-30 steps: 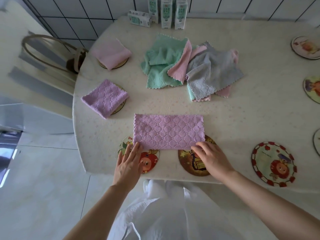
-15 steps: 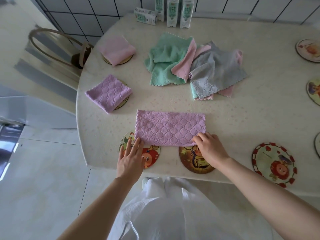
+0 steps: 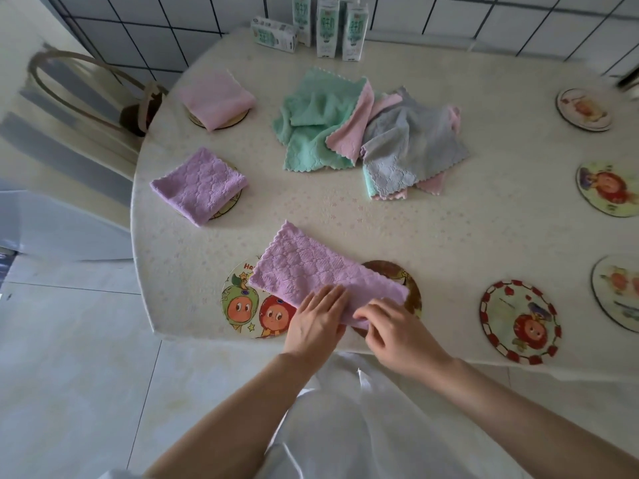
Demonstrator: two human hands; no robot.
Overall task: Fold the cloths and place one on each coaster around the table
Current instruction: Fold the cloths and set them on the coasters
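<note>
A wide band of bare table (image 3: 484, 219) runs left to right between the loose pile of cloths (image 3: 366, 129) and the long purple cloth (image 3: 311, 271), widening toward the 4 coasters (image 3: 520, 319) on the right side. Milk cartons (image 3: 326, 25) block the far edge. The folded pink cloth (image 3: 218, 98) and folded purple cloth (image 3: 198, 184) fill the left side. The left hand (image 3: 318, 316), pressing, and the right hand (image 3: 397, 326), pinching, crowd the long cloth's near end.

The cream bench (image 3: 484, 236) carries a loose heap of cloths (image 3: 363, 133). Behind the heap stand milk cartons (image 3: 326, 25). Left of it, two covered coasters (image 3: 238, 118) bear a pink folded cloth (image 3: 216, 98) and a purple folded cloth (image 3: 198, 184). Nearer than the heap, a purple cloth (image 3: 311, 271) spans a fruit coaster (image 3: 242, 305) and a brown coaster (image 3: 390, 271). Right of the heap lie four bare coasters (image 3: 520, 321).
</note>
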